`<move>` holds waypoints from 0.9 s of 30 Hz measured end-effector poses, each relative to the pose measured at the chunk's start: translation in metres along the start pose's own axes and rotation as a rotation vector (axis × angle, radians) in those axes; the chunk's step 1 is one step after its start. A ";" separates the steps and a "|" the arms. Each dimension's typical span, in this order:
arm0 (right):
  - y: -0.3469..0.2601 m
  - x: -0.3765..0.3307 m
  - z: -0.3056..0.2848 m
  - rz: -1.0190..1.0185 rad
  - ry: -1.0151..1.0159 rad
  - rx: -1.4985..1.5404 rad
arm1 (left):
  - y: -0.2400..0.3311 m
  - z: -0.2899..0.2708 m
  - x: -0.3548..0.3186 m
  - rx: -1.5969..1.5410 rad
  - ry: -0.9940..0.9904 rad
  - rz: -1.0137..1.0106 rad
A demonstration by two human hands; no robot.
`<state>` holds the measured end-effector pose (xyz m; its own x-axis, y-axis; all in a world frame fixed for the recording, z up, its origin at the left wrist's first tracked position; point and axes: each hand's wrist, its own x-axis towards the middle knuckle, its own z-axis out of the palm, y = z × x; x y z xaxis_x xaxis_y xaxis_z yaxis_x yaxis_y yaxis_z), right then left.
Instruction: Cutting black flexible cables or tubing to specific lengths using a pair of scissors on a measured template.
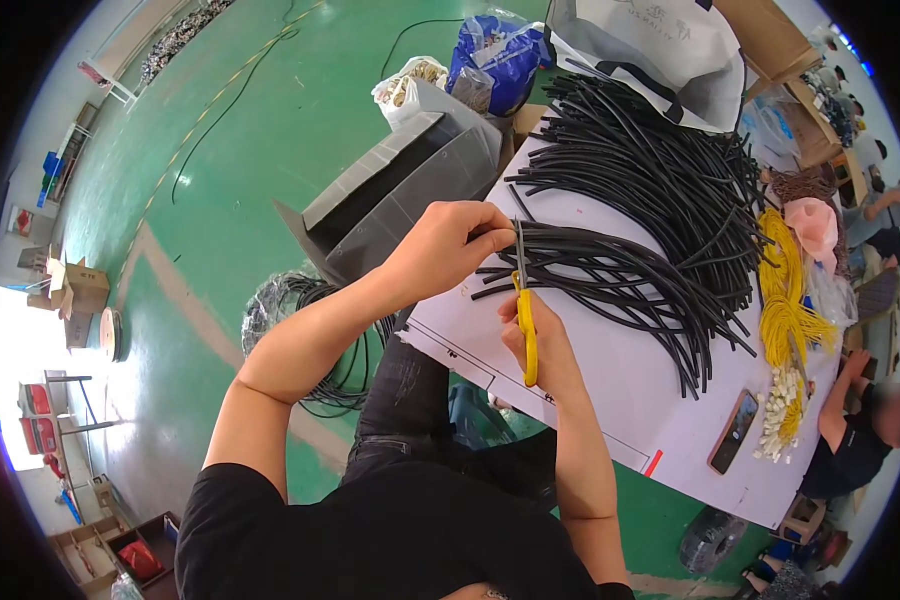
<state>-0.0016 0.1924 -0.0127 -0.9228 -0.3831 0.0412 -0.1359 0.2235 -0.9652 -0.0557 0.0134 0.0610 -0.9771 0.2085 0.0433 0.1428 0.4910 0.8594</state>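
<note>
My right hand [547, 345] grips yellow-handled scissors [527, 335], their blades pointing away from me and up to my left fingertips. My left hand [455, 245] is closed in a pinch at the left end of a black cable piece [570, 240], right beside the blades. That piece lies among a smaller bunch of black cut cables on the white tabletop [610, 400]. Beyond it spreads a larger heap of black cables [660, 170]. Whether the blades touch the pinched end cannot be made out.
A grey open box [400, 180] stands left of the table. At the right lie yellow wires [782, 290], white connectors [778, 415] and a phone [734, 430]. A white bag [660, 50] rests at the far end. Another person [855, 430] sits at the right edge.
</note>
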 end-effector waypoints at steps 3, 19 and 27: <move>-0.010 0.002 -0.004 0.340 -0.059 0.167 | -0.002 -0.002 0.000 -0.019 -0.020 0.023; -0.036 -0.047 0.033 0.034 0.268 0.865 | 0.032 0.020 -0.089 -0.336 -0.217 -0.085; -0.034 -0.074 0.035 -0.129 0.420 0.720 | 0.032 0.028 -0.100 -0.415 -0.320 -0.093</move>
<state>0.0839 0.1812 0.0083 -0.9925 0.0308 0.1180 -0.1183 -0.4796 -0.8695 0.0508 0.0317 0.0698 -0.8765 0.4594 -0.1442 -0.0798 0.1568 0.9844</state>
